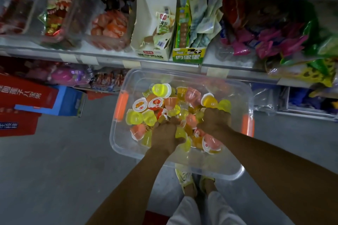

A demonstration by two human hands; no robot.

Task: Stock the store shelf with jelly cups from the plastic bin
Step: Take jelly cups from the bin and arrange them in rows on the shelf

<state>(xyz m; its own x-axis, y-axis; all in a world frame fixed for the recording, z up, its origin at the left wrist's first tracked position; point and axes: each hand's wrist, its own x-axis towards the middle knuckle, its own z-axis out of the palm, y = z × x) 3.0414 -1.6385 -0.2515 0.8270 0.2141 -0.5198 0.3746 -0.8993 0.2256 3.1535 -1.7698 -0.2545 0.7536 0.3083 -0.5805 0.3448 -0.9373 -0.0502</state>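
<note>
A clear plastic bin (204, 78) with orange handles stands on the floor below the shelf edge. It holds several jelly cups (157, 103) in yellow, orange and pink. Both hands are down in the pile. My left hand (164, 133) has its fingers curled into the cups near the bin's middle. My right hand (214, 120) digs in further right, its fingertips buried among the cups. Which cups each hand grips is hidden by the hands themselves.
The shelf (109, 56) above the bin carries clear tubs of snacks, a torn white carton (155, 23), a green-yellow box (188, 56) and loose packets at the right. Red and blue boxes (27, 102) lie at the left. My feet (193, 182) stand behind the bin.
</note>
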